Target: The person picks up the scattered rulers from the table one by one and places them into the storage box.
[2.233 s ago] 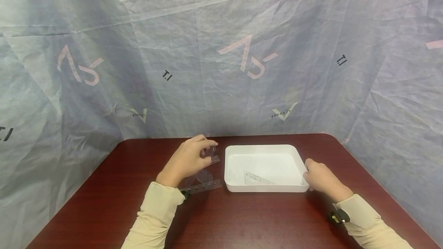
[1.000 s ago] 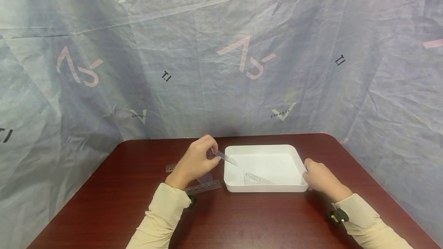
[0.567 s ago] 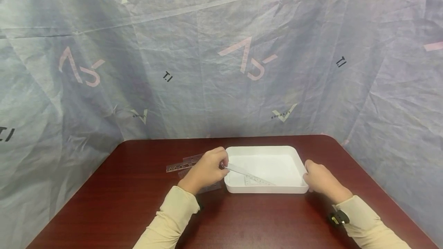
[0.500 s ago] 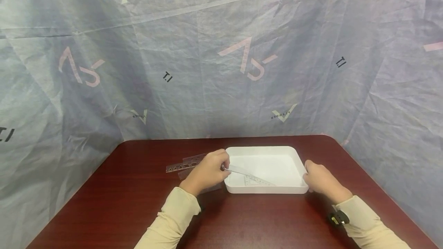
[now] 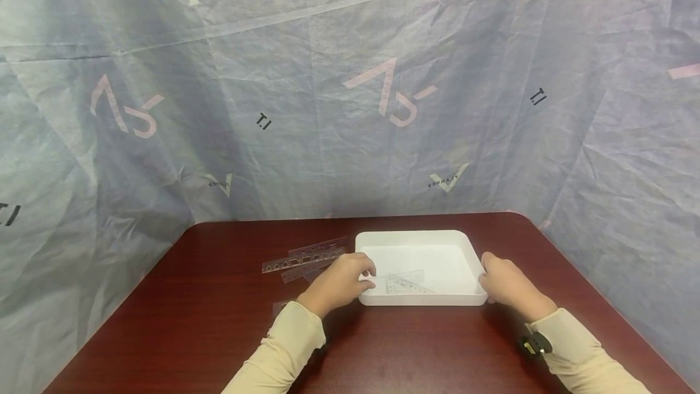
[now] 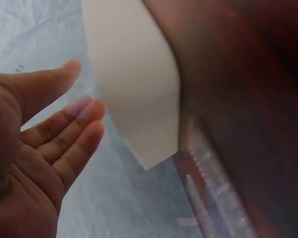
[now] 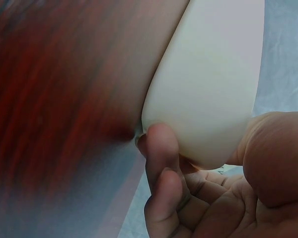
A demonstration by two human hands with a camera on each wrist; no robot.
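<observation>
At the left rim of a white tray (image 5: pixel 421 300), my left hand (image 5: pixel 339 281) has its thumb and fingers spread apart. The left wrist view shows no object between those fingers (image 6: pixel 84 134). A clear ruler (image 5: pixel 412 275) lies inside the tray, its left end near the fingertips. It overlaps a clear triangular set square (image 5: pixel 401 287). My right hand (image 5: pixel 505 281) grips the tray's right side; in the right wrist view its fingers (image 7: pixel 161 148) curl under the tray wall (image 7: pixel 203 84), with the thumb on the other side.
Left of the tray, a clear stencil ruler (image 5: pixel 295 262) and other transparent pieces lie overlapping on the dark red table (image 5: pixel 415 351). The left forearm partly covers another clear piece (image 5: pixel 277 307). A grey printed cloth (image 5: pixel 306 157) hangs behind the table.
My left hand picked up the clear ruler from the table, carried it right and lowered it into the tray, then let go. My right hand has stayed on the tray, which has hardly moved.
</observation>
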